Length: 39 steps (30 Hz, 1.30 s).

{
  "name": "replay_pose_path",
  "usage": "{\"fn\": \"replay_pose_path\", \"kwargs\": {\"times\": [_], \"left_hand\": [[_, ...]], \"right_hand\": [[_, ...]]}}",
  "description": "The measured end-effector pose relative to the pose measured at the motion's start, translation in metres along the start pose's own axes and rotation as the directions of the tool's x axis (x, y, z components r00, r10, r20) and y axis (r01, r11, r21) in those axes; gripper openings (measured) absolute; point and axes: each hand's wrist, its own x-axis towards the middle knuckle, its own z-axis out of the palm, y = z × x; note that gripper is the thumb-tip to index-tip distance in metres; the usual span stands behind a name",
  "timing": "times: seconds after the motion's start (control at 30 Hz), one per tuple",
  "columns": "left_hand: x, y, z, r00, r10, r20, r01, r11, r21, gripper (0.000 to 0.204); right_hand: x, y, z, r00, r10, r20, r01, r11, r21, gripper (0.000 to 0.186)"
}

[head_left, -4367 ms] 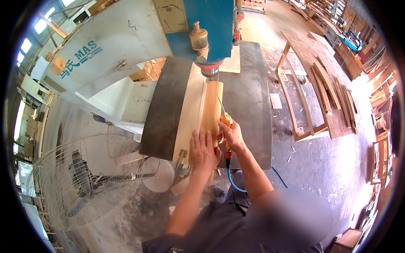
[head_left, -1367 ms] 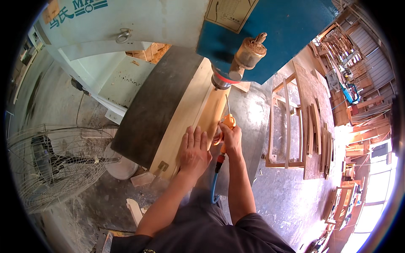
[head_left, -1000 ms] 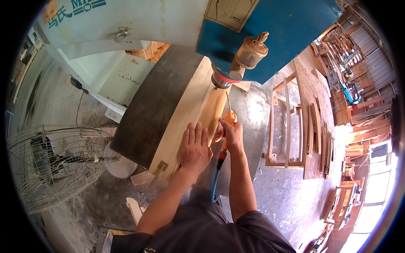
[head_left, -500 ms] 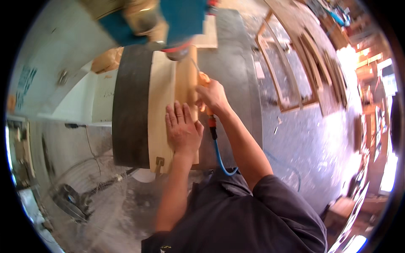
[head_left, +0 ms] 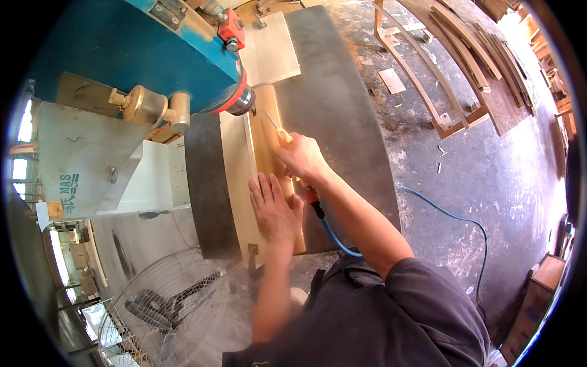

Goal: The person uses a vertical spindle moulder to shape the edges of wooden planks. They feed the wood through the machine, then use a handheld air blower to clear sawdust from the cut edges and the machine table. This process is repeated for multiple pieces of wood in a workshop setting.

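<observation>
Centrally, left fingers (head_left: 266, 191) spread on board (head_left: 266, 140), right fingers (head_left: 289, 156) clenching air gun (head_left: 284, 137); wide tabletop margin (head_left: 345, 140) rightward

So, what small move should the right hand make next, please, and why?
Perhaps the right hand could draw the blow gun slightly nearer along the wooden strip: the gun's nozzle points toward the strip's far end, apparently near the chuck, while the left hand lies flat over the nearer part.

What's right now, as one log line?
Left hand: resting on long yellowish wooden piece | Right hand: holding orange air gun | Nearby: blue machine head, flat dark-grey table
</observation>
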Motion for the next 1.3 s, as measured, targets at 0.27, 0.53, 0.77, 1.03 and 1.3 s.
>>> {"fn": "replay_pose_path", "kwargs": {"times": [0.27,0.53,0.77,1.03,1.3], "left_hand": [[-0.022,0.001,-0.002,1.000,-0.019,-0.017,0.018,1.000,-0.020,0.073],[0.018,-0.002,0.010,0.999,-0.022,-0.041,0.021,1.000,-0.004,0.072],[0.016,-0.002,0.003,0.999,-0.031,-0.039,0.030,0.999,-0.012,0.074],[-0.035,0.004,-0.013,0.998,-0.046,-0.044,0.044,0.997,-0.062,0.076],[-0.097,0.003,-0.027,0.988,-0.062,-0.140,0.040,0.986,-0.160,0.065]], "right_hand": [[-0.013,0.027,0.016,0.996,-0.066,-0.057,0.066,0.998,-0.010,0.027],[0.012,-0.008,-0.005,0.999,0.052,0.009,-0.053,0.991,0.127,0.028],[0.006,-0.005,-0.007,0.996,0.057,0.063,-0.067,0.981,0.183,0.030],[-0.054,0.009,0.008,0.996,0.063,0.061,-0.073,0.982,0.177,0.020],[-0.114,0.048,0.044,0.980,-0.104,0.169,0.108,0.994,-0.014,0.040]]}}
